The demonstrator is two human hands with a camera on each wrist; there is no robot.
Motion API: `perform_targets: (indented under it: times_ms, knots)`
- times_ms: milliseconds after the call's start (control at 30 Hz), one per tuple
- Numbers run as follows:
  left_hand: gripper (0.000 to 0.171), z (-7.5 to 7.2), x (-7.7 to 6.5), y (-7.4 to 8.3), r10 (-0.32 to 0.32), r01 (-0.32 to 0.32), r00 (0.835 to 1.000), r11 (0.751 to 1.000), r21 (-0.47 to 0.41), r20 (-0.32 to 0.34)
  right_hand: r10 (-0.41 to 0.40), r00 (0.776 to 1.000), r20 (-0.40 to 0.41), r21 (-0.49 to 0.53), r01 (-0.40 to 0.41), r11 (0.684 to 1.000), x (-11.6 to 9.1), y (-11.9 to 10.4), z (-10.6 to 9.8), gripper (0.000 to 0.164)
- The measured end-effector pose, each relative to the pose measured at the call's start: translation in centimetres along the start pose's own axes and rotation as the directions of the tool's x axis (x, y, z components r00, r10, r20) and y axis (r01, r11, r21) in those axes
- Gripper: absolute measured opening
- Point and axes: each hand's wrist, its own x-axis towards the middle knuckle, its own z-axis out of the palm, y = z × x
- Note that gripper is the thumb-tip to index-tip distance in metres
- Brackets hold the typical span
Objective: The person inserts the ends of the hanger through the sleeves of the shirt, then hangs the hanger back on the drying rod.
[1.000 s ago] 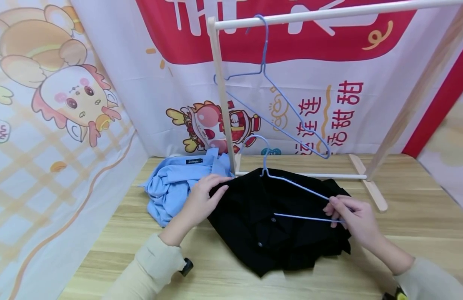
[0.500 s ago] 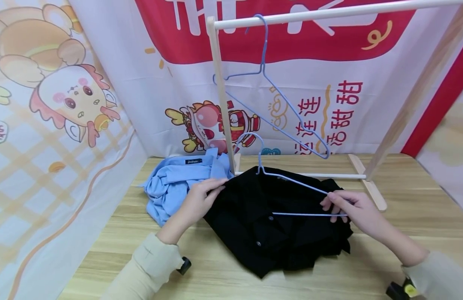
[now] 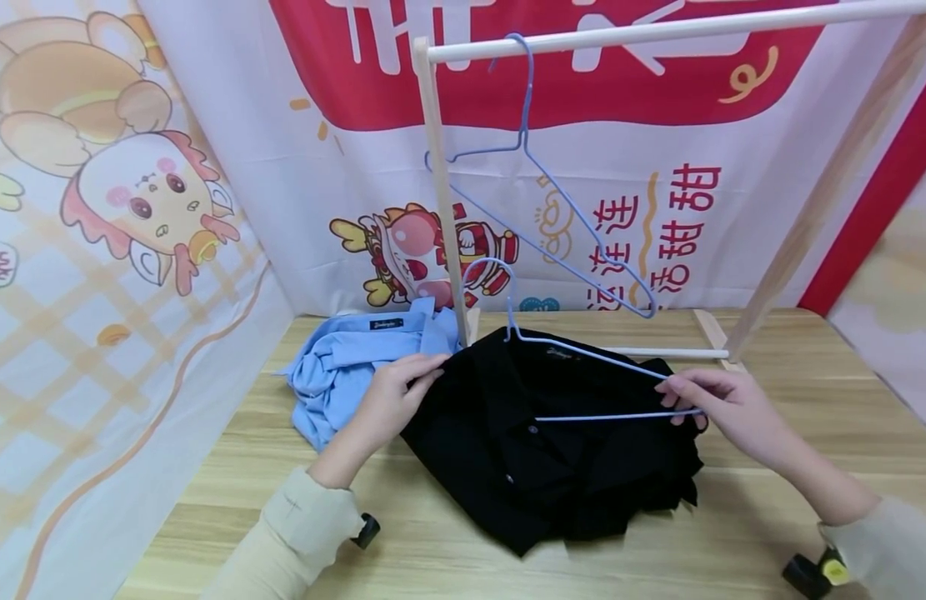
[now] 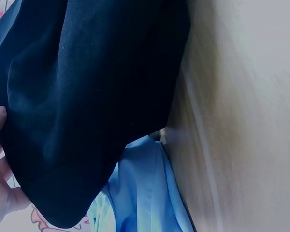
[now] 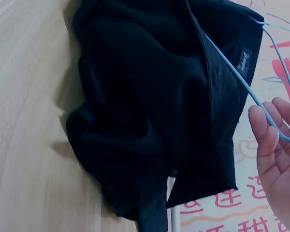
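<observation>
Behind the wood-grain worktop (image 3: pixel 830 392) hangs a white-and-red printed cloth backdrop (image 3: pixel 282 208). A clothes rack with pale wooden posts and a white round rail (image 3: pixel 680 32) stands at the back, a loose blue wire hanger (image 3: pixel 526 108) hooked over its rail. A crumpled light-blue shirt (image 3: pixel 350 358) lies to the left, just beside the left hand (image 3: pixel 393 396) and the rack's left post. That post and the low crossbar stand close behind the black button-front shirt (image 3: pixel 553 483), which lies bunched on the worktop between the two hands.

The black shirt's collar, with a label inside, faces the rack; its buttoned front runs down towards the person. The second blue wire hanger (image 3: pixel 598 354) has its long axis running left to right, the upper arm sloping down to the right. Its hook rises from the collar and curves left, near the post; its left end is hidden in the cloth.

The left fingers pinch the shirt's left edge. The right hand (image 3: pixel 733 408) pinches the hanger's right corner between thumb and fingers.
</observation>
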Motion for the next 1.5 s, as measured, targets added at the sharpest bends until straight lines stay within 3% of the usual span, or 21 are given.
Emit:
perform_targets:
  times_ms: [100,333,567,767,1000,1100,1267,1400,1500]
  knots:
    - [0.028,0.0,-0.2,-0.1,0.007,-0.007,1.0,1.0,0.005,-0.012,0.009,1.0,-0.006,0.006,-0.009,1.0,0.0,0.5,-0.5,0.027]
    - [0.027,0.1,-0.4,-0.5,0.025,-0.024,0.998,0.999,0.022,-0.054,0.068,0.995,-0.067,-0.097,-0.075,0.992,-0.2,1.1,-2.2,0.019]
    - [0.027,0.0,-0.8,-0.6,0.007,-0.006,0.997,1.0,0.016,-0.075,0.109,0.993,-0.049,-0.154,-0.115,0.981,-0.3,0.8,-2.8,0.015]
    - [0.027,-0.1,-1.3,-0.7,-0.005,0.007,0.997,1.0,0.029,-0.079,0.181,0.982,-0.049,-0.325,-0.187,0.927,-0.3,1.2,-2.7,0.019]
    - [0.027,0.2,-1.6,-0.9,-0.009,0.013,0.996,0.998,0.054,-0.085,0.27,0.963,0.023,-0.491,-0.224,0.842,-0.1,2.0,-1.5,0.025]
    - [0.027,0.4,-1.7,-0.9,-0.006,0.011,0.996,0.999,0.053,-0.092,0.269,0.962,0.044,-0.511,-0.21,0.833,-0.2,2.3,-1.2,0.018]
    - [0.027,0.5,-1.8,-0.7,-0.01,0.015,0.994,0.999,0.046,-0.108,0.191,0.981,0.041,-0.517,-0.143,0.844,-0.3,2.4,-1.1,0.006]
    - [0.027,0.5,-1.9,-0.5,-0.019,0.024,0.993,0.999,0.04,-0.119,0.138,0.99,0.013,-0.517,-0.111,0.848,-0.4,2.3,-1.4,0.007]
    - [0.027,0.5,-1.9,-0.3,-0.025,0.029,0.992,0.999,0.033,-0.124,0.142,0.99,-0.016,-0.516,-0.13,0.847,-0.6,2.0,-1.8,0.01]
